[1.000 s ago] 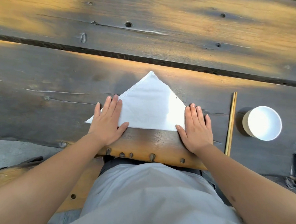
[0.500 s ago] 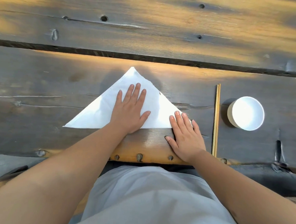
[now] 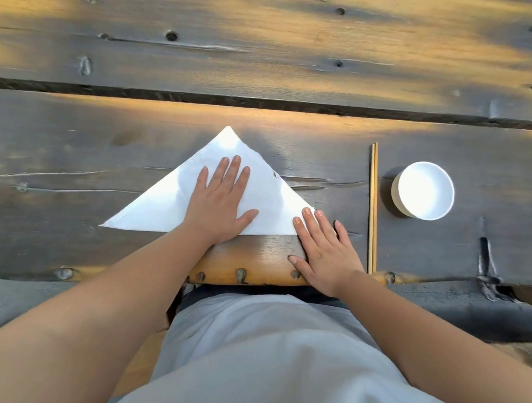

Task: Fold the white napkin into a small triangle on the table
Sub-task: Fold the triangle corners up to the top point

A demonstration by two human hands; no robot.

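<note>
L hand (image 3: 220,203) flat, palm down, fingers spread a bit, pressing on middle of white napkin (image 3: 166,205) — not gripping anything, just laid on top. R hand (image 3: 325,246) also flat and open, palm down at center-right of frame; fingertips (image 3: 306,211) overlap napkin's right corner, heel and thumb rest on bare table (image 3: 76,148), nothing held. Napkin is folded into a triangle, lying flat at frame center: apex points up-frame, long straight edge runs along bottom, left corner sticks out free toward center-left. Sits near the table's near edge, where an orange-brown wood strip (image 3: 255,262) w/ knots shows between the two hands. Right of R hand, a pair of chopsticks (image 3: 373,207) lies vertical in frame, close beside but apart from the hand. Further right, a white bowl (image 3: 424,191), upright, apart from chopsticks. Table is dark weathered planks w/ a dark gap across upper frame, warm light patches. Bottom of frame: both bare forearms and person's light grey garment (image 3: 266,355).
</note>
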